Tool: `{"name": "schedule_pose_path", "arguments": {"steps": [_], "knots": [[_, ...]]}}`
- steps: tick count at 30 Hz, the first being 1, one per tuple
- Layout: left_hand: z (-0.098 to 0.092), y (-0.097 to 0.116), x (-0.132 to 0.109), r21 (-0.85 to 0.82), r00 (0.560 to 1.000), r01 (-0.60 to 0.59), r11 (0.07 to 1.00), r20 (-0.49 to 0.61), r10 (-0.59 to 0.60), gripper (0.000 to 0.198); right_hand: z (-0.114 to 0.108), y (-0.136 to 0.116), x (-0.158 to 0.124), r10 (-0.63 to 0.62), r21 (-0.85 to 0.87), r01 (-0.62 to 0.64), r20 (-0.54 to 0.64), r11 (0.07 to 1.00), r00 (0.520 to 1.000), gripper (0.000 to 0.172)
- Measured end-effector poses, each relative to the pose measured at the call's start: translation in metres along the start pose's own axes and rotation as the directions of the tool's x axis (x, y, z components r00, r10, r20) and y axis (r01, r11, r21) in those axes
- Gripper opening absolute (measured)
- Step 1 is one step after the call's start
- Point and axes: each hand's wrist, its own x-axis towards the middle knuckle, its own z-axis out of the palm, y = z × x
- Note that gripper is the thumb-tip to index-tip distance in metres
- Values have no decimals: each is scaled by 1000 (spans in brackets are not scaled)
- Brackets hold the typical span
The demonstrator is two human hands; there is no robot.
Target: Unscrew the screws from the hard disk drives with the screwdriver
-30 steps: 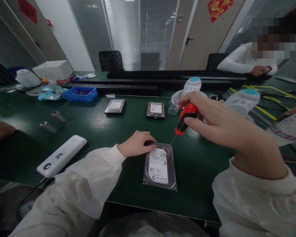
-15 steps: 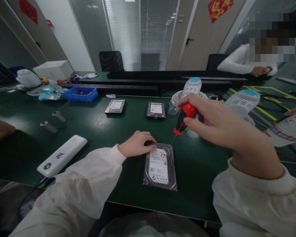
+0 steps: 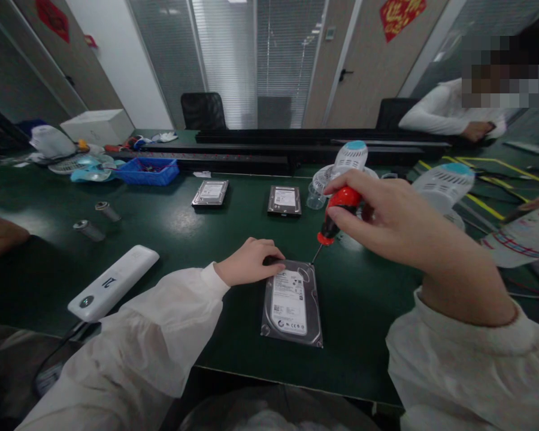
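Note:
A hard drive with a white label lies flat near the table's front edge. My left hand grips its far left corner, the thumb on the top face and the other fingers along the far edge. In my right hand is a red and black screwdriver, its handle wrapped by the fingers. The tool leans, and its tip meets the drive's far right corner. Any screw under the tip is too small to make out.
Two more hard drives, one left and one right, lie farther back. A white power bank, metal cylinders and a blue tray are at left. White handheld fans stand at right. Another person's arm rests at left.
My right thumb and fingers have shifted round the screwdriver's handle, which has turned a little. The tip stays at the same corner. My left hand and the drive have not moved.

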Motion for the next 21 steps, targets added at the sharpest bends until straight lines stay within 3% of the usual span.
{"name": "schedule_pose_path", "arguments": {"steps": [5, 14, 18, 21], "knots": [[2, -3, 1, 16, 1000, -16, 1000, -7, 16, 26, 2, 1, 1, 63, -85, -63, -9, 994, 998, 41], [0, -2, 0, -7, 1000, -1, 1000, 4, 1, 26, -1, -2, 0, -12, -5, 12, -9, 1000, 1000, 22], [0, -1, 0, 2, 1000, 3, 1000, 2, -3, 24, -1, -1, -1, 51, -64, -51, -10, 997, 999, 36], [1, -2, 0, -10, 1000, 2, 1000, -2, -2, 23, -1, 0, -2, 27, -58, -27, 8, 998, 1000, 42]]}}
